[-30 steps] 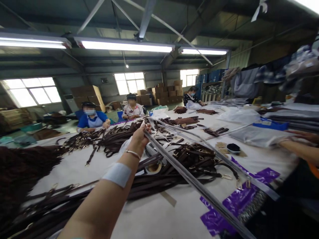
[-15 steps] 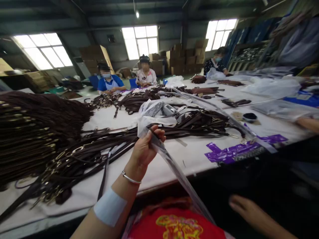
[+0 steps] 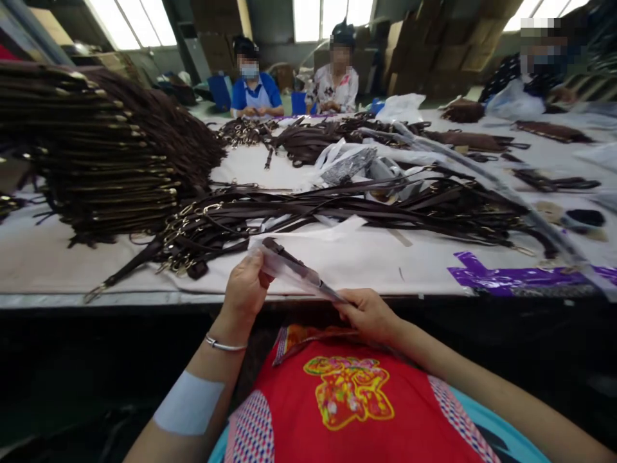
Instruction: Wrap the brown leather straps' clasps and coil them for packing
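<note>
- Brown strap [image 3: 274,245], dark as coffee, sits in a clear plastic sleeve [image 3: 284,267] held between the two hands, above the near edge of the white-covered surface [image 3: 378,270].
- Left hand [image 3: 243,289] has its fingers clamped on the sleeve's upper end, near where the strap's tip shows; that grip looks meant to stop the strap and film from sliding apart.
- Right hand [image 3: 369,315] pinches the lower end, fingers together on the film. Held at both ends like that, the slippery piece probably stays straight instead of flopping.
- Both hands are close to the red apron [image 3: 409,399], a comfortable spot, I'd guess, for seeing such narrow work and sparing the arms.
- Just beyond lies a heap of dark straps [image 3: 337,207], mostly running lengthwise with metal clasps at the left, which likely makes single ones easier to pick out.
- Further left rises a thick stack of brown pieces [image 3: 120,161], layered, perhaps to save room.
- Purple tape [image 3: 482,276] runs along the edge at right, maybe holding the cover down.
- Across the way, a person in blue [image 3: 255,96] sits beside another in a flowered top [image 3: 337,87].
</note>
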`<state>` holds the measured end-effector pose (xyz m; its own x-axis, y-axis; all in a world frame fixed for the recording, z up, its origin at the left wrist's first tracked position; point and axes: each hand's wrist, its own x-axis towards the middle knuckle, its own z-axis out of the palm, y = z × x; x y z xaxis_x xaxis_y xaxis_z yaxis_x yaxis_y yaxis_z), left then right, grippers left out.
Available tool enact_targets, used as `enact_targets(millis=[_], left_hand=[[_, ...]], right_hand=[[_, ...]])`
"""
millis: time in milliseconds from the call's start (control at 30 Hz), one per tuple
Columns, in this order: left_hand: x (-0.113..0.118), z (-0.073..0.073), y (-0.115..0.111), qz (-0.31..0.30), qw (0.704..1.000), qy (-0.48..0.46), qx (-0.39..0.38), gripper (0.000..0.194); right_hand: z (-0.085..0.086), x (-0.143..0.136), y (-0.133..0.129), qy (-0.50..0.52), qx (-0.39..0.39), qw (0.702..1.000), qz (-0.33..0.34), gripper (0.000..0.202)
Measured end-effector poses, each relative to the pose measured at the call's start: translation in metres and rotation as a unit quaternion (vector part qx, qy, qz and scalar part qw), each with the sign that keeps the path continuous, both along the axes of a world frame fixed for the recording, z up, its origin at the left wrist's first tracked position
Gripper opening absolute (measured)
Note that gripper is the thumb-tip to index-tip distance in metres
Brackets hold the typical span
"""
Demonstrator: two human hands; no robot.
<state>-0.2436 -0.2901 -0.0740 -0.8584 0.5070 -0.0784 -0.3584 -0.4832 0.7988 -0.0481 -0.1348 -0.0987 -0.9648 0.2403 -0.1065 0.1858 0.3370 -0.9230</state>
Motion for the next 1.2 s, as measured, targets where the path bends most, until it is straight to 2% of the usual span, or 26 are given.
enact_targets(millis=[100, 200, 300, 433, 500, 567, 633, 700, 800, 900, 1000, 1100, 1200], left_hand=[[0.011, -0.028, -0.039, 0.079, 0.992, -0.096, 0.012, 0.013], [0.032, -0.045, -0.065, 0.136, 0.969, -0.201, 0.033, 0.016], [0.042, -0.052, -0.075, 0.142, 0.945, -0.293, 0.026, 0.026], [0.042, -0.051, -0.073, 0.106, 0.945, -0.310, 0.020, 0.020], [0.041, -0.046, -0.067, 0.107, 0.956, -0.272, 0.026, 0.012], [0.041, -0.040, -0.061, 0.116, 0.972, -0.202, 0.025, 0.006], [0.042, -0.036, -0.058, 0.109, 0.985, -0.136, 0.006, 0.009], [0.040, -0.032, -0.058, 0.093, 0.989, -0.114, -0.018, 0.010], [0.032, -0.032, -0.067, 0.113, 0.980, -0.163, 0.007, 0.009], [0.024, -0.037, -0.084, 0.133, 0.953, -0.261, 0.073, 0.027], [0.021, -0.047, -0.104, 0.139, 0.929, -0.326, 0.106, 0.030], [0.020, -0.062, -0.118, 0.160, 0.919, -0.351, 0.081, 0.033], [0.019, -0.080, -0.126, 0.174, 0.919, -0.352, 0.034, 0.041]], right_hand=[[-0.008, -0.007, -0.001, 0.042, 0.105, 0.990, 0.082, 0.027], [-0.011, -0.019, -0.007, 0.039, 0.126, 0.979, 0.155, 0.029], [-0.011, -0.031, -0.014, 0.007, 0.043, 0.971, 0.237, 0.029], [-0.004, -0.048, -0.021, -0.081, -0.151, 0.943, 0.286, 0.042], [0.001, -0.060, -0.025, -0.106, -0.203, 0.933, 0.277, 0.053], [0.005, -0.073, -0.031, -0.104, -0.225, 0.940, 0.236, 0.060], [0.009, -0.087, -0.037, -0.103, -0.245, 0.944, 0.195, 0.059], [0.012, -0.098, -0.043, -0.110, -0.267, 0.940, 0.181, 0.054], [0.013, -0.106, -0.045, -0.094, -0.278, 0.941, 0.166, 0.042], [0.006, -0.103, -0.044, -0.060, -0.301, 0.944, 0.119, 0.035], [-0.004, -0.096, -0.044, -0.053, -0.377, 0.921, 0.086, 0.033], [-0.009, -0.092, -0.045, -0.039, -0.454, 0.886, 0.083, 0.037], [-0.007, -0.094, -0.048, -0.024, -0.466, 0.878, 0.111, 0.041]])
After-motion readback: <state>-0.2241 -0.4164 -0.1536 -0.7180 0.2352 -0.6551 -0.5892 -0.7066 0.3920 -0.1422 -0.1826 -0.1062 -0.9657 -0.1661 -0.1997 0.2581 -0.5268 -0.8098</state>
